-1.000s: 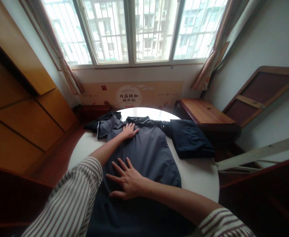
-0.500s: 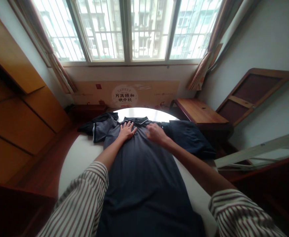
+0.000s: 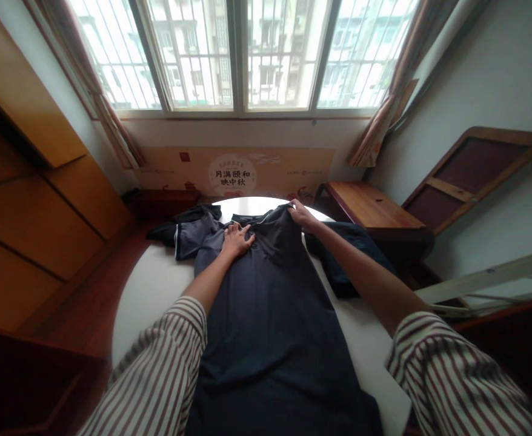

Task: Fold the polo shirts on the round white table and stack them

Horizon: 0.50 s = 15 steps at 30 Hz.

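A dark navy polo shirt (image 3: pixel 266 327) lies lengthwise on a round white table (image 3: pixel 157 297), its white-trimmed sleeve (image 3: pixel 193 242) spread to the left. My left hand (image 3: pixel 237 240) rests flat on the shirt's chest near the buttons, holding nothing. At the far shoulder, my right hand (image 3: pixel 302 215) pinches the shirt's edge and lifts that side inward over the collar. A folded dark garment (image 3: pixel 350 254) lies by the table's far right, partly under the shirt. Another dark cloth (image 3: pixel 188 217) lies bunched beneath the left sleeve.
A wooden side table (image 3: pixel 370 207) stands beyond the right of the round table, with a leaning wooden frame (image 3: pixel 468 172) further right. A printed poster (image 3: pixel 232 172) lines the wall below the barred window (image 3: pixel 243 54). Orange wardrobe doors (image 3: pixel 34 206) fill the left.
My right hand has moved to the far shoulder and now grips and lifts the shirt's right side, folding it inward. The folded garment shows less of itself. My left hand stays in place.
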Motion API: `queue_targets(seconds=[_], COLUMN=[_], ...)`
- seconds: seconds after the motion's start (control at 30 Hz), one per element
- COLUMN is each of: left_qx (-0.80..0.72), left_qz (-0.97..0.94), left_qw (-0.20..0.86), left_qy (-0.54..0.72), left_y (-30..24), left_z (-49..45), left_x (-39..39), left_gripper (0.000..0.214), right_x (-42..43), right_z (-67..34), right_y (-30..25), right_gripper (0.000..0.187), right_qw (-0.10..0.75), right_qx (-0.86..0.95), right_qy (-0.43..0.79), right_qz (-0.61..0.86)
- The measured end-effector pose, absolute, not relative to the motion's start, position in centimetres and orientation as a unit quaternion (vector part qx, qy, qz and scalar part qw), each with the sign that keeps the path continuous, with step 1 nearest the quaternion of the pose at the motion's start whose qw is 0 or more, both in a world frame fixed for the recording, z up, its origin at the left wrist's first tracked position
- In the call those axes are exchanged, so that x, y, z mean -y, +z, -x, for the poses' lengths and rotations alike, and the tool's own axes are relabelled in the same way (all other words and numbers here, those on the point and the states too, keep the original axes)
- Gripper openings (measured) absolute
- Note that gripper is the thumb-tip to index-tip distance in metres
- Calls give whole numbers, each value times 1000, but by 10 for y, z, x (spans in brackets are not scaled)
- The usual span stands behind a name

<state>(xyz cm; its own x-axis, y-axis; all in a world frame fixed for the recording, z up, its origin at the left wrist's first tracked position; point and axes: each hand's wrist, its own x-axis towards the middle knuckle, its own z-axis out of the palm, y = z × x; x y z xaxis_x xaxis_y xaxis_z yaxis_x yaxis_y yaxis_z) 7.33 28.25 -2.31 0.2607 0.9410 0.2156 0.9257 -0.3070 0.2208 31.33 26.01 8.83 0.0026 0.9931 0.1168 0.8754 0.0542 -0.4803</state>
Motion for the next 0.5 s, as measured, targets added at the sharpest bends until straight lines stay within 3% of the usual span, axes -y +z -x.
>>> queue_targets(seconds=[0.2, 0.3, 0.4, 0.5], left_qx=[-590, -589, -588, -589], left_qz=[-792, -792, -793, -791], left_qw=[26, 22, 18, 16], left_qy=[154, 156, 160, 164], left_y=[-22, -22, -22, -23], left_z=[-73, -73, -74, -74], left_x=[-282, -282, -281, -281], left_gripper=[61, 60, 60, 58], right_x=[-253, -237, -223, -219], right_z=[-318, -327, -344, -365], right_y=[128, 142, 143, 135], right_gripper=[33, 34, 44, 41], right_qw=[225, 220, 138, 87], right_qx=[708, 743, 767, 736], right_qy=[171, 55, -50, 54], right_qz=[648, 630, 624, 669])
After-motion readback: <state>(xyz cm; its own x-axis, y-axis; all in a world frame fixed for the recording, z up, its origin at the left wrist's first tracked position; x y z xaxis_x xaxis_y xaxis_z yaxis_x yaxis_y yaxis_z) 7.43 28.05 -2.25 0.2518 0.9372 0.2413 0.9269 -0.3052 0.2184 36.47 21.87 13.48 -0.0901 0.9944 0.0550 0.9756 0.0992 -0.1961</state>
